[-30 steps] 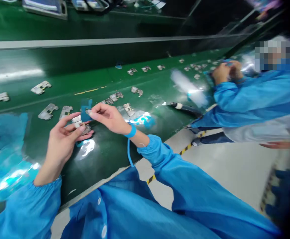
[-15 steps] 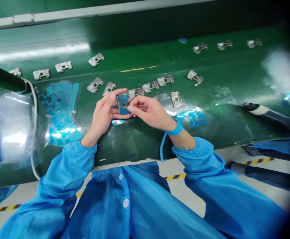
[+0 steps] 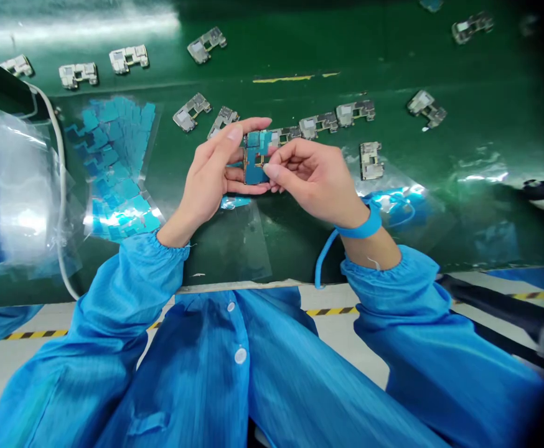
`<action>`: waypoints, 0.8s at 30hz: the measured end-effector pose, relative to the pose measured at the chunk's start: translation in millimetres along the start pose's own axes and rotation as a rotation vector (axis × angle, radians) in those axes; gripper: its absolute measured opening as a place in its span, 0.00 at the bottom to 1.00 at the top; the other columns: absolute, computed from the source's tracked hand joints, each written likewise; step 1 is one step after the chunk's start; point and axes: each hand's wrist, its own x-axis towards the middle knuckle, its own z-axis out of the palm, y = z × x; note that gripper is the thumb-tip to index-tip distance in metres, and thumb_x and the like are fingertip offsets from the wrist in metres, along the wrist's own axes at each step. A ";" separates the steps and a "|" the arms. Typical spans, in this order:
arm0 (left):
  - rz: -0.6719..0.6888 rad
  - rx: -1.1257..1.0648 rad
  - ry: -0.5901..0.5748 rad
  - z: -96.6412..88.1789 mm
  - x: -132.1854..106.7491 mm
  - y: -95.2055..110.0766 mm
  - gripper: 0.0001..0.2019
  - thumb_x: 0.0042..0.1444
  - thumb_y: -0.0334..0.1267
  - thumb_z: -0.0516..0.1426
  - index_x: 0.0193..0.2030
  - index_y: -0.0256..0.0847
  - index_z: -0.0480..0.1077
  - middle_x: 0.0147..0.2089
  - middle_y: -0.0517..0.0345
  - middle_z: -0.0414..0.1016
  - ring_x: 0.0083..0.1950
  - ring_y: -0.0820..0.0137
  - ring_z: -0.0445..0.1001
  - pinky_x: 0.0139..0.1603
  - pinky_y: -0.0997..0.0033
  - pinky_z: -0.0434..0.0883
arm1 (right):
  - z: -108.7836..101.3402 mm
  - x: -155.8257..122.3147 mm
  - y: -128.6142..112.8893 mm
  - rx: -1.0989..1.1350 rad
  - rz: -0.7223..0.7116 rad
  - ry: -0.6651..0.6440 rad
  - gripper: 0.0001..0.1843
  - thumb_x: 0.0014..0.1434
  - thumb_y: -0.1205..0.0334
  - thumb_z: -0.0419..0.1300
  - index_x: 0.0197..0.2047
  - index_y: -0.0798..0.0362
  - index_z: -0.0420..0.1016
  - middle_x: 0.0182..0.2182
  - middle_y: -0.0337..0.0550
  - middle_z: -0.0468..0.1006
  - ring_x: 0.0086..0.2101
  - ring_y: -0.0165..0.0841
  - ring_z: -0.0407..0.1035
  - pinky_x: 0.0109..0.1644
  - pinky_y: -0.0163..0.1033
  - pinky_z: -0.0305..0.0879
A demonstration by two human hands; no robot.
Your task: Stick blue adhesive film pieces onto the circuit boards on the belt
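Observation:
A small circuit board with a blue face lies across the fingers of my left hand, gripped along its left side and lower edge. My right hand meets the board's right side, thumb and forefinger pinched together at its edge. Whether a small piece sits in that pinch, I cannot make out. Just behind my hands, other circuit boards lie in a slanting row on the green bench. A blue wrist strap with a coiled cord circles my right wrist.
Left of my hands, blue film pieces lie on a clear sheet. A white cable and plastic bags are farther left. More blue film lies at the right. Loose boards are spread along the back of the green bench.
My view has tilted down and come closer, so the bench things appear larger and higher. Both hands keep the same hold on the board, with only slight finger movement.

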 end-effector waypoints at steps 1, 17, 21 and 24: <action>0.005 -0.005 -0.001 0.6 -0.6 0.8 0.22 0.77 0.52 0.56 0.66 0.41 0.78 0.54 0.51 0.90 0.46 0.52 0.93 0.45 0.52 0.93 | 0.0 0.1 -0.3 -0.002 0.001 0.003 0.18 0.65 0.51 0.79 0.36 0.52 0.79 0.32 0.38 0.78 0.29 0.27 0.73 0.37 0.35 0.79; -0.011 0.009 -0.013 0.9 -0.5 1.3 0.23 0.79 0.52 0.55 0.69 0.41 0.77 0.56 0.50 0.90 0.46 0.54 0.92 0.46 0.55 0.93 | -0.8 -0.6 1.9 -0.006 0.007 0.017 0.17 0.65 0.52 0.79 0.37 0.53 0.80 0.35 0.39 0.82 0.29 0.25 0.74 0.38 0.35 0.81; -0.019 0.005 -0.008 3.8 -3.2 4.7 0.20 0.79 0.51 0.55 0.66 0.44 0.78 0.56 0.52 0.90 0.46 0.54 0.93 0.47 0.56 0.92 | -0.2 -0.6 2.3 -0.049 -0.013 0.023 0.20 0.64 0.46 0.79 0.37 0.51 0.79 0.35 0.39 0.83 0.29 0.27 0.75 0.39 0.37 0.83; -0.031 -0.008 -0.010 5.4 -5.7 7.3 0.18 0.77 0.50 0.57 0.64 0.46 0.79 0.57 0.54 0.90 0.46 0.56 0.93 0.48 0.57 0.92 | 0.2 -0.9 3.1 -0.095 -0.017 0.046 0.22 0.64 0.42 0.79 0.37 0.49 0.78 0.36 0.39 0.84 0.29 0.29 0.76 0.39 0.39 0.86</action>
